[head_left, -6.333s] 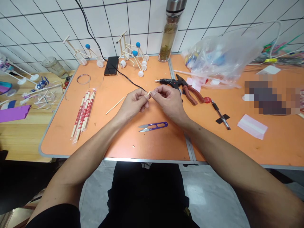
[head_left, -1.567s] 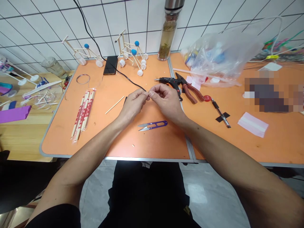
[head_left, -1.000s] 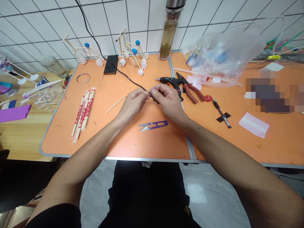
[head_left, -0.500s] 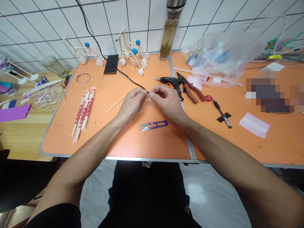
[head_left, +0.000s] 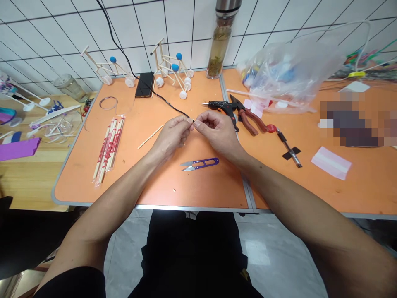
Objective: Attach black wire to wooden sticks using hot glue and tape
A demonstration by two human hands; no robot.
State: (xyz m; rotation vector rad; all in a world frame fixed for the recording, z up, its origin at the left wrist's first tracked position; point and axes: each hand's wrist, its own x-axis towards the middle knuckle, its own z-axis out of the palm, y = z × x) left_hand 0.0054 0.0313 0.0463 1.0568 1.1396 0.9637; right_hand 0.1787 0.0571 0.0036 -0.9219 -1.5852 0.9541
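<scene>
My left hand [head_left: 172, 135] and my right hand [head_left: 217, 131] meet fingertip to fingertip above the middle of the orange table [head_left: 149, 182]. Both are pinched shut on a tiny piece between them, mostly hidden by the fingers. Purple thread snips [head_left: 200, 164] lie on the table just below my hands. A loose thin wooden stick [head_left: 150, 137] lies left of my left hand. A black glue gun [head_left: 223, 108] and red-handled pliers [head_left: 248, 118] lie just beyond my right hand.
Wrapped chopsticks [head_left: 108, 148] lie at left. Stick-and-wheel models [head_left: 173, 70] [head_left: 107, 68], a phone [head_left: 144, 85] with a black cable and a tall bottle [head_left: 221, 41] stand at the back. A clear plastic bag [head_left: 288, 76], a taped pen-like tool [head_left: 288, 149] and pink paper [head_left: 331, 164] lie at right.
Over the frames my hands have stayed together above the table, the fingers working the small piece. The short light stick end seen between them earlier is now hidden by my fingertips.
</scene>
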